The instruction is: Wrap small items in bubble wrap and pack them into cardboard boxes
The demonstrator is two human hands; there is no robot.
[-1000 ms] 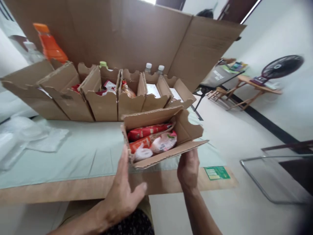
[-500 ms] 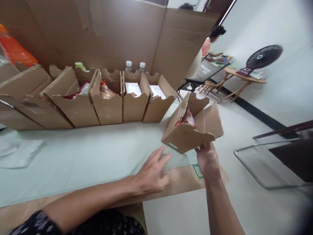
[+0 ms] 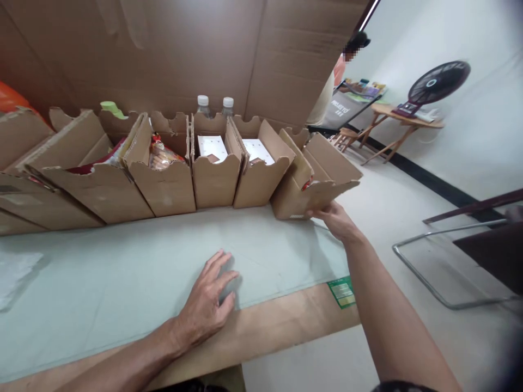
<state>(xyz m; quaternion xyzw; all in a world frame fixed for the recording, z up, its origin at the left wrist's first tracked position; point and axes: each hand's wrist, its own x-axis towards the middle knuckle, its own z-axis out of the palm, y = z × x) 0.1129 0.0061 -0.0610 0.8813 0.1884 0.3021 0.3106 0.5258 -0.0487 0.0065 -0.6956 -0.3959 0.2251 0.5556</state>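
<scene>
Right of centre, our right hand (image 3: 334,219) grips the front edge of the box (image 3: 327,163). The box is on the mat (image 3: 122,272) at the right end of the row (image 3: 163,190), just beside its neighbour. Lower centre, our left hand (image 3: 206,296) lies open and flat on the mat.

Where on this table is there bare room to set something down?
The pale mat is bare in a wide strip between the row of boxes and the left hand, running left to the plastic sheet. A smaller patch lies between it and the right hand. The back is crowded: boxes stand side by side, the right hand gripping the end box.
</scene>
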